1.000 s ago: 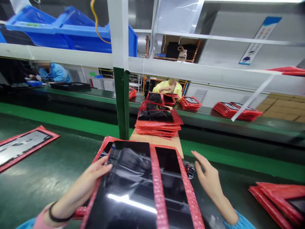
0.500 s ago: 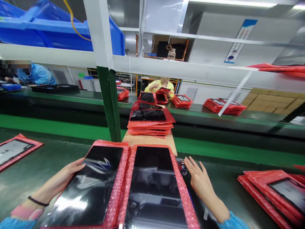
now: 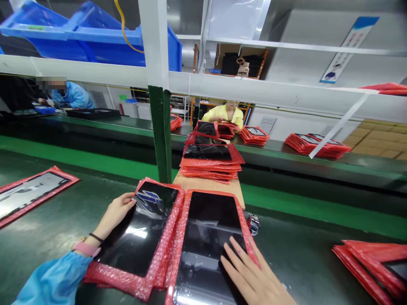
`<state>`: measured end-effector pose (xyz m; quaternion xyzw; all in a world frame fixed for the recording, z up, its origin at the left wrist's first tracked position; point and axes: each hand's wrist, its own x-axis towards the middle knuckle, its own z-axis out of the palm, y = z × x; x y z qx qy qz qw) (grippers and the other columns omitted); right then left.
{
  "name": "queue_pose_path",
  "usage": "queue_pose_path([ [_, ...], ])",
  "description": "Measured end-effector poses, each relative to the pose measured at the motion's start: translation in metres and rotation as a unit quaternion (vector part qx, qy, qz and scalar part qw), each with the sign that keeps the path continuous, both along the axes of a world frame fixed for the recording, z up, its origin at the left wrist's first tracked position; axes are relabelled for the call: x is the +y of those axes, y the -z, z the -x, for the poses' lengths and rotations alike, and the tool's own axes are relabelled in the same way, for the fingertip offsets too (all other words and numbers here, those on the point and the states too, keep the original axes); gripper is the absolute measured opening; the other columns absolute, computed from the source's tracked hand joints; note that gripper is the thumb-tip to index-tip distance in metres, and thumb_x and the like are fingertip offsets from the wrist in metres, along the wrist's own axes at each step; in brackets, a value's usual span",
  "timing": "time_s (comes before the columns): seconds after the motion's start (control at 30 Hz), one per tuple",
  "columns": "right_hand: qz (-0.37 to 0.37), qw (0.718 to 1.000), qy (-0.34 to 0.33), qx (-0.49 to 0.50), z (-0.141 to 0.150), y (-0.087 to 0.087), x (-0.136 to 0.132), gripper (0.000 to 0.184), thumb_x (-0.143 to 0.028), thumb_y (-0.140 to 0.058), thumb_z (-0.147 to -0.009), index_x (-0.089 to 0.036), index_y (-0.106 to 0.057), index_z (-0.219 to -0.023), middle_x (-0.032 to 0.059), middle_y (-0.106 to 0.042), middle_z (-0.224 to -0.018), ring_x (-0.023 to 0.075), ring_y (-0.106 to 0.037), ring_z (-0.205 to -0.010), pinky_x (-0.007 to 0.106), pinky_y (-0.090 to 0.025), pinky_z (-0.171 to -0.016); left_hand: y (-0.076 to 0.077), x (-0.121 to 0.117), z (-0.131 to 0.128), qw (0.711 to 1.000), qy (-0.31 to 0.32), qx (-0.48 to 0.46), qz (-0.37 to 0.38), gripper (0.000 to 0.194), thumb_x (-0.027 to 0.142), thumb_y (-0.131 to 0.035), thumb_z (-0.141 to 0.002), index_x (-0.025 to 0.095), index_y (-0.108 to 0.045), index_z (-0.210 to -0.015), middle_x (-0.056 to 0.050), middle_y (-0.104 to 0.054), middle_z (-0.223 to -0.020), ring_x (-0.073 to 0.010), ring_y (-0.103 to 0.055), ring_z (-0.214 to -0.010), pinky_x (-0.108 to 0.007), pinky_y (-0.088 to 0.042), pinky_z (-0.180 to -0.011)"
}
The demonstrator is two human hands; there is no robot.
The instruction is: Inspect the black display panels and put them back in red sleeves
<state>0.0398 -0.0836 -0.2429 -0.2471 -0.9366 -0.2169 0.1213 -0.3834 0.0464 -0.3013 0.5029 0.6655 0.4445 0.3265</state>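
Observation:
A black glossy screen panel (image 3: 140,237) lies on a red bubble-wrap bag at the left, slightly turned. My left hand (image 3: 119,214) grips its upper left edge, thumb on top and the other fingers partly hidden. Beside it, a second black screen panel (image 3: 206,245) lies on its own red bubble-wrap bag (image 3: 244,220). Fingers spread, my right hand (image 3: 251,271) reaches over the right half of this panel, its fingertips on or just above the glass. More red wrap shows beneath the left panel.
A wooden board (image 3: 210,184) ahead carries a stack of wrapped panels (image 3: 210,167). Another wrapped panel (image 3: 34,190) lies left, more red bags (image 3: 375,262) right. A green post (image 3: 162,135) rises ahead. Metal clips (image 3: 253,223) sit beyond the right panel. Two co-workers sit across.
My right hand has come in from beside the metal clips to over the right screen panel. My left hand still grips the left panel, now turned slightly. The whole view has shifted.

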Motion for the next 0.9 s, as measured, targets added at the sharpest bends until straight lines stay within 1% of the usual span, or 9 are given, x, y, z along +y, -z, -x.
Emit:
queue_pose_path([
  [0.1, -0.07, 0.996, -0.014, -0.055, 0.008, 0.002, -0.002, 0.034, -0.02, -0.047, -0.09, -0.01, -0.065, -0.117, 0.0118, -0.069, -0.118, 0.0249, -0.069, -0.104, 0.03, -0.058, -0.082, -0.002, -0.003, -0.009, 0.99, -0.022, 0.103, -0.089, 0.03, 0.033, -0.065, -0.066, 0.018, -0.064, -0.093, -0.018, -0.061, -0.124, -0.0413, -0.038, -0.134, -0.056, -0.023, -0.113],
  [0.17, -0.099, 0.992, -0.009, -0.073, 0.011, 0.007, -0.001, 0.034, -0.015, -0.043, -0.09, -0.012, -0.066, -0.115, 0.0107, -0.072, -0.113, 0.0255, -0.07, -0.099, 0.03, -0.059, -0.077, -0.008, -0.012, -0.026, 0.98, -0.005, 0.147, -0.136, 0.032, 0.033, -0.062, -0.071, 0.016, -0.064, -0.098, -0.02, -0.052, -0.136, -0.04, -0.028, -0.14, -0.056, -0.017, -0.116],
  [0.27, -0.128, 0.987, -0.003, -0.095, 0.017, 0.014, -0.003, 0.034, -0.014, -0.043, -0.088, -0.012, -0.066, -0.113, 0.0107, -0.074, -0.108, 0.0272, -0.072, -0.094, 0.032, -0.06, -0.074, -0.019, -0.039, -0.064, 0.967, 0.076, 0.173, -0.17, 0.03, 0.033, -0.057, -0.081, 0.018, -0.065, -0.106, -0.015, -0.06, -0.129, -0.0323, -0.048, -0.128, -0.049, -0.031, -0.113],
  [0.37, -0.157, 0.98, 0.006, -0.121, 0.02, 0.015, -0.007, 0.036, -0.014, -0.045, -0.083, -0.009, -0.066, -0.111, 0.0137, -0.074, -0.106, 0.0283, -0.073, -0.091, 0.031, -0.062, -0.071, -0.03, -0.068, -0.104, 0.929, 0.247, 0.194, -0.196, 0.032, 0.029, -0.045, -0.092, 0.021, -0.061, -0.119, -0.011, -0.06, -0.134, -0.0245, -0.053, -0.127, -0.041, -0.039, -0.11],
  [0.43, -0.163, 0.978, 0.004, -0.129, 0.019, 0.011, -0.009, 0.036, -0.018, -0.047, -0.082, -0.007, -0.068, -0.109, 0.0164, -0.074, -0.103, 0.0297, -0.073, -0.088, 0.031, -0.062, -0.067, -0.034, -0.081, -0.122, 0.906, 0.318, 0.203, -0.192, 0.034, 0.026, -0.042, -0.094, 0.021, -0.059, -0.124, -0.011, -0.063, -0.13, -0.0224, -0.058, -0.121, -0.036, -0.045, -0.105],
  [0.57, -0.134, 0.988, -0.007, -0.078, 0.01, -0.001, -0.011, 0.04, -0.022, -0.049, -0.081, -0.006, -0.067, -0.113, 0.0173, -0.072, -0.105, 0.0312, -0.072, -0.089, 0.032, -0.063, -0.067, -0.036, -0.084, -0.133, 0.903, 0.326, 0.22, -0.171, 0.031, 0.024, -0.039, -0.096, 0.022, -0.063, -0.115, -0.008, -0.07, -0.118, -0.0219, -0.066, -0.107, -0.033, -0.052, -0.096],
  [0.67, -0.107, 0.994, -0.002, 0.0, 0.003, -0.007, -0.012, 0.068, -0.019, -0.048, -0.081, 0.001, -0.035, -0.145, 0.0163, -0.07, -0.108, 0.0314, -0.071, -0.092, 0.035, -0.062, -0.071, -0.035, -0.08, -0.133, 0.893, 0.334, 0.245, -0.179, 0.03, 0.02, -0.038, -0.096, 0.022, -0.063, -0.112, -0.008, -0.069, -0.114, -0.0208, -0.066, -0.104, -0.033, -0.052, -0.095],
  [0.73, -0.094, 0.995, 0.01, 0.039, -0.003, -0.01, -0.013, 0.08, -0.019, -0.047, -0.081, 0.001, -0.013, -0.15, 0.0164, -0.069, -0.109, 0.0314, -0.071, -0.093, 0.037, -0.062, -0.073, -0.036, -0.079, -0.134, 0.882, 0.346, 0.261, -0.185, 0.029, 0.018, -0.039, -0.095, 0.021, -0.063, -0.11, -0.009, -0.067, -0.114, -0.0204, -0.064, -0.103, -0.034, -0.051, -0.095],
  [0.9, -0.047, 0.99, 0.012, 0.134, -0.026, -0.018, -0.012, 0.082, -0.009, -0.049, -0.075, -0.012, -0.02, -0.152, 0.0109, -0.065, -0.119, 0.0269, -0.07, -0.098, 0.033, -0.059, -0.083, -0.042, -0.081, -0.141, 0.872, 0.357, 0.281, -0.182, 0.023, 0.015, -0.041, -0.093, 0.02, -0.061, -0.103, -0.009, -0.062, -0.104, -0.0204, -0.059, -0.097, -0.035, -0.052, -0.089],
])
